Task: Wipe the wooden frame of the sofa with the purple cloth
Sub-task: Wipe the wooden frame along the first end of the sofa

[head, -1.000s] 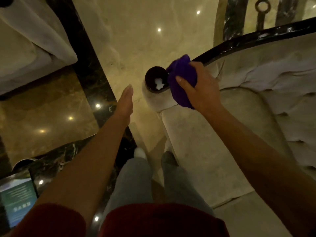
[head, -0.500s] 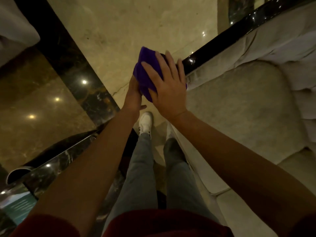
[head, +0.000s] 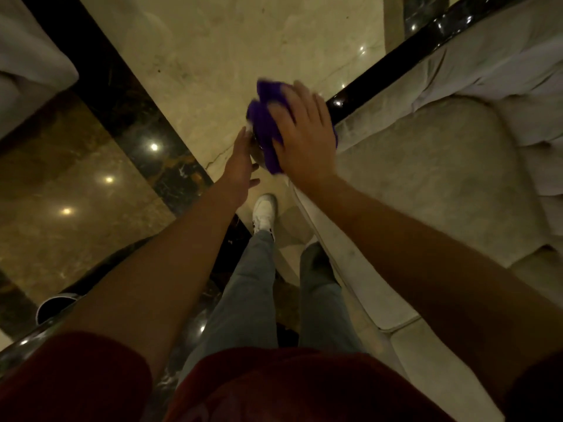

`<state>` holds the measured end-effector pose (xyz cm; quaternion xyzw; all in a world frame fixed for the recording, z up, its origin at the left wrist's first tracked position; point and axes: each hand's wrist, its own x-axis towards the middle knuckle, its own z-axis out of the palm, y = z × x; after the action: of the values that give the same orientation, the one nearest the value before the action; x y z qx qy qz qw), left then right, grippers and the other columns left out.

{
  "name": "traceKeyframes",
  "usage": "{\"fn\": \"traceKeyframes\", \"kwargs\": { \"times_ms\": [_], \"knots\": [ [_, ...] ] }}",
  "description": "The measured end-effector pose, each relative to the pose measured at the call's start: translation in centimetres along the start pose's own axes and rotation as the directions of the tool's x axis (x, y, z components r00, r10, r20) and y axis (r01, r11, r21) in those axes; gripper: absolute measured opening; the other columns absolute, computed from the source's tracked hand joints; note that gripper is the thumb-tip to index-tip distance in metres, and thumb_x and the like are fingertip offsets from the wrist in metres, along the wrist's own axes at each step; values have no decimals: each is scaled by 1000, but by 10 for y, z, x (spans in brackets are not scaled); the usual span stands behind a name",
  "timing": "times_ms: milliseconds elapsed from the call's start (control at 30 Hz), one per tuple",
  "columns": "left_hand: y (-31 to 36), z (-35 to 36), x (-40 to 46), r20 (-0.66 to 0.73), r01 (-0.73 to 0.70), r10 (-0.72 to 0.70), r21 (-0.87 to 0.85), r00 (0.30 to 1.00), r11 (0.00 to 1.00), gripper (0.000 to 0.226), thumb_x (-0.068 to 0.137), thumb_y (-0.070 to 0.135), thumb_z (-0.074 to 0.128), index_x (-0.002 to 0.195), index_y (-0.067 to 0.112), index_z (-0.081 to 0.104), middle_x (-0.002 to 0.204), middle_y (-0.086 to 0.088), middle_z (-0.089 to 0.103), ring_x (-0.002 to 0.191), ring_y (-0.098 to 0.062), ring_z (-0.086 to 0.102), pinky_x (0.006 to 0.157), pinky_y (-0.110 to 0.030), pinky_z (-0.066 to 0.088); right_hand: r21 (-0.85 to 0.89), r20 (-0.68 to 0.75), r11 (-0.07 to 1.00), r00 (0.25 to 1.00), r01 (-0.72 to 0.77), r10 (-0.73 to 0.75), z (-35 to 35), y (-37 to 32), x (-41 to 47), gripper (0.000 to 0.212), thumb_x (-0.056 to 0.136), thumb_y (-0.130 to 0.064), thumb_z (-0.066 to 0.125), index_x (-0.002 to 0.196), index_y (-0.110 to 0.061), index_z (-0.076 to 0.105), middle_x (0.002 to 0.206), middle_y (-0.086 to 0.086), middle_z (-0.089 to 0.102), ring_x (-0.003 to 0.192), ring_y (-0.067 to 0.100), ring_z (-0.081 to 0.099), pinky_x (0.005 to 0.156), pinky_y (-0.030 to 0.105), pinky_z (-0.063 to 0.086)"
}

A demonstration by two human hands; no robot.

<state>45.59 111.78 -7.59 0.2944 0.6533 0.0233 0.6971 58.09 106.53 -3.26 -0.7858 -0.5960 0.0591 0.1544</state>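
The purple cloth (head: 266,123) is bunched over the rounded end of the sofa's armrest. My right hand (head: 303,135) lies flat on top of it, fingers spread, pressing it down onto the frame's end. The glossy black wooden frame (head: 393,60) runs from under the cloth up to the right along the top of the cream sofa arm. My left hand (head: 240,166) rests beside the armrest end, fingers straight and touching the armrest just below the cloth, holding nothing. The frame's scrolled end is hidden by the cloth.
The cream sofa seat cushion (head: 441,190) fills the right side. Polished marble floor (head: 228,41) with a dark inlaid band (head: 122,95) lies ahead. My legs and a white shoe (head: 265,213) stand by the sofa front. Another pale seat (head: 27,71) is at far left.
My right hand with the cloth has slid over the armrest's end, covering the round scroll that showed before. My left hand came in against the armrest. The view tilted down and closer.
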Motion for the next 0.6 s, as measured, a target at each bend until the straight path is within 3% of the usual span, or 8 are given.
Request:
{"fn": "traceKeyframes", "kwargs": {
  "times_ms": [100, 233, 267, 367, 433, 500, 600],
  "knots": [
    [-4, 3, 2, -6, -11, 10, -22, 1000, 1000, 66, 100, 69, 33, 152, 29, 44, 154, 5, 49, 136, -26, 50, 111, -54, 41, -18, 63, 987, 985, 160, -158, -4, 12, -21, 36, 100, -27, 62, 128, -5, 68, 141, 22, 62, 139, 45, 51, 118, 60, 37],
    [-6, 5, 5, -35, -15, 14, -20, 999, 1000, 70, 100, 70, 36, 158, 32, 33, 161, 2, 39, 137, -27, 48, 110, -54, 43, -132, -36, 983, 991, -130, 126, 7, 5, 49, 31, 95, -25, 60, 120, -7, 65, 124, 17, 69, 116, 36, 65, 104, 47, 51],
    [-6, 4, 6, -40, -10, 10, -21, 999, 1000, 69, 100, 70, 36, 157, 32, 34, 161, 3, 40, 136, -27, 49, 111, -54, 43, -108, -60, 980, 986, -164, 159, 7, -1, 49, 32, 96, -24, 60, 122, -7, 65, 128, 18, 68, 120, 37, 64, 105, 47, 50],
    [-4, 3, 6, -3, 0, 0, -24, 1000, 1000, 64, 101, 68, 32, 149, 29, 47, 144, 6, 56, 130, -24, 54, 112, -54, 42, -9, 41, 999, 998, -47, 47, -3, -16, -6, 36, 101, -22, 58, 133, -5, 64, 148, 21, 56, 145, 43, 45, 121, 57, 33],
    [-5, 4, 4, -2, -10, 10, -29, 1000, 1000, 64, 102, 68, 29, 148, 29, 48, 141, 7, 57, 131, -24, 53, 113, -55, 41, -16, 113, 998, 992, 53, -51, -9, -4, -18, 36, 102, -23, 57, 131, -4, 65, 149, 22, 55, 146, 43, 43, 122, 58, 31],
    [-4, 5, 1, -21, -11, 11, -28, 1000, 1000, 64, 102, 68, 30, 154, 31, 41, 154, 5, 48, 135, -26, 50, 114, -55, 40, -37, 121, 998, 992, 45, -40, -5, 4, 12, 35, 101, -26, 56, 127, -4, 64, 141, 21, 61, 136, 42, 53, 114, 54, 43],
    [1, 5, 3, -60, -3, 2, -15, 998, 1000, 59, 103, 64, 35, 154, 35, 39, 158, 5, 44, 131, -27, 52, 111, -51, 44, -51, 61, 986, 985, -160, 163, -1, 3, 54, 36, 102, -32, 55, 131, -11, 60, 132, 14, 65, 119, 31, 63, 97, 42, 53]
  ]
}}
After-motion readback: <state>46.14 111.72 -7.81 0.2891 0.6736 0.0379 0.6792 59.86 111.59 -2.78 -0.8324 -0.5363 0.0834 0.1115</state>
